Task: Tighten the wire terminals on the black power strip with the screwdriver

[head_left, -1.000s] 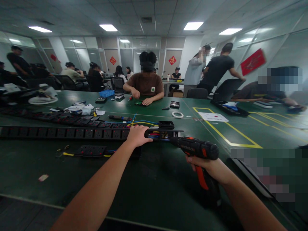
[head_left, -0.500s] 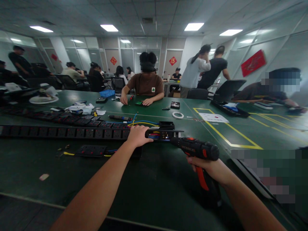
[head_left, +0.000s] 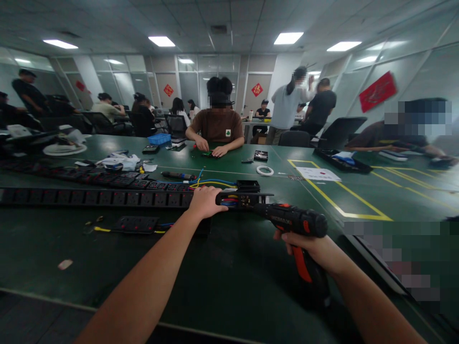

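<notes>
A long black power strip (head_left: 114,198) with a row of sockets lies across the table. My left hand (head_left: 206,203) is closed around its right end, where coloured wires (head_left: 232,200) show inside the open housing. My right hand (head_left: 304,246) grips a black and orange cordless drill (head_left: 297,220) by its handle. The drill points left, and its tip meets or nearly meets the strip's right end; I cannot tell which. Below the strip lies a short black socket piece (head_left: 136,224) with blue and yellow wires.
Behind the strip are a second socket strip (head_left: 118,179), a dark screwdriver-like tool (head_left: 178,176) and a white ring (head_left: 265,170). A person (head_left: 218,124) sits opposite, hands on a small green part. Farther right lie a white sheet (head_left: 318,174) and a black tray (head_left: 344,162).
My hands, the strip and the drill stay nearly in place. The person opposite has brought one hand inward to the green part. People standing behind have shifted slightly.
</notes>
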{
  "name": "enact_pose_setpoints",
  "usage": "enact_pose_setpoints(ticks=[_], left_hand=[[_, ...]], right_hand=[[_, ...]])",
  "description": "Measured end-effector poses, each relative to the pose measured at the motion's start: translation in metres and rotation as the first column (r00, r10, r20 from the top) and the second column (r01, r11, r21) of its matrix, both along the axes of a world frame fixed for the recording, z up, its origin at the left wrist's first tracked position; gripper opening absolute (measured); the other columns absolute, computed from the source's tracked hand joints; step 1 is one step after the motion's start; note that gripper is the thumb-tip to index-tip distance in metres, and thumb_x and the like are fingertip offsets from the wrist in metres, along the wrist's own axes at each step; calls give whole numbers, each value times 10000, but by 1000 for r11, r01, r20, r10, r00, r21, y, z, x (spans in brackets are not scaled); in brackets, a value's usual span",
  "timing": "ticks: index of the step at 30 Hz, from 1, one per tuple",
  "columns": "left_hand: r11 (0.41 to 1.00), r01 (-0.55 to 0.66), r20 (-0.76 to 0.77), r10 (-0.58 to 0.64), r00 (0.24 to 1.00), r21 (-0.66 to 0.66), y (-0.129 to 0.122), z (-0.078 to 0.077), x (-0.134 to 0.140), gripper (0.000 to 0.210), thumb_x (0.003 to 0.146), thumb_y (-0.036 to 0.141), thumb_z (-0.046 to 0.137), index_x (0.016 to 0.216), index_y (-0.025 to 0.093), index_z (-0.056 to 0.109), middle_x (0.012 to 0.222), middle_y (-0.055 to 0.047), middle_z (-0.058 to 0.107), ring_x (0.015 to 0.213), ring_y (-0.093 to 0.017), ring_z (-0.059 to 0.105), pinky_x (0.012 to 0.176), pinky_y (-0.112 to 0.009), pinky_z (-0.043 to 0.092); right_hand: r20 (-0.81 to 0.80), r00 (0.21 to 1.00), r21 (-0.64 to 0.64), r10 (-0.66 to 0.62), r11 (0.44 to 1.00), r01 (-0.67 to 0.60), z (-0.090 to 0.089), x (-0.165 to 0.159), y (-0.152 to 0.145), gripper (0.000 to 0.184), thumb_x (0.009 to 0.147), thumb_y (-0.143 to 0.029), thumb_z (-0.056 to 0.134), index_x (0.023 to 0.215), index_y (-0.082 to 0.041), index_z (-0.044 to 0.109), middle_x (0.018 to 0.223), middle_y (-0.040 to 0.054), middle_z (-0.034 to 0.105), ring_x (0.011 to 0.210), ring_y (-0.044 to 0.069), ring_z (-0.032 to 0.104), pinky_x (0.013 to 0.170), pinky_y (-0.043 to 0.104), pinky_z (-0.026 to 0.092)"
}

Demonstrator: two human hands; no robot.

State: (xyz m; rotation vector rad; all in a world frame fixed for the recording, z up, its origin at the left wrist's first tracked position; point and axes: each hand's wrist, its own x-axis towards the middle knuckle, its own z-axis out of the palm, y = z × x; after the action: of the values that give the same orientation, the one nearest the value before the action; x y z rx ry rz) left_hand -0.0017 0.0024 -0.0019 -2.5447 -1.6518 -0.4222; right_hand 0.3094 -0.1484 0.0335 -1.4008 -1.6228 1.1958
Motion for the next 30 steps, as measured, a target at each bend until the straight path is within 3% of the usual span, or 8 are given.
enact_pose_setpoints(ticks=[4,15,21,30], left_hand=[[1000,0,4,0,1000,-3,0,1,0,697,812,748,678,1334,287,648,1336,-108,679,1236,-374,599,1016,-490,410],[1000,-5,5,5,1000,25,1,-2,0,704,800,744,701,1322,273,656,1308,-104,690,1209,-357,609,997,-468,419],[1000,-6,-2,6,1000,15,1,-2,0,696,803,746,694,1322,284,654,1304,-97,694,1210,-353,609,993,-466,425],[1000,-2,9,2,1000,13,1,-1,0,691,807,744,689,1325,288,653,1308,-98,690,1220,-359,605,1001,-477,422]], right_hand=[[0,1000,-30,-21,999,21,2,-1,-2,328,748,-453,751,914,-170,767,661,14,655,617,202,605,602,323,434],[-90,996,-49,-17,999,12,8,-8,-6,381,728,-408,775,1038,-188,761,1010,72,768,652,183,627,651,340,487],[-33,999,-50,-1,999,-1,10,-8,-6,265,736,-429,766,822,-180,731,661,16,667,610,195,613,613,322,450],[-46,999,-81,-4,997,0,-3,0,-2,301,772,-469,781,853,-190,700,681,15,667,635,199,606,622,330,456]])
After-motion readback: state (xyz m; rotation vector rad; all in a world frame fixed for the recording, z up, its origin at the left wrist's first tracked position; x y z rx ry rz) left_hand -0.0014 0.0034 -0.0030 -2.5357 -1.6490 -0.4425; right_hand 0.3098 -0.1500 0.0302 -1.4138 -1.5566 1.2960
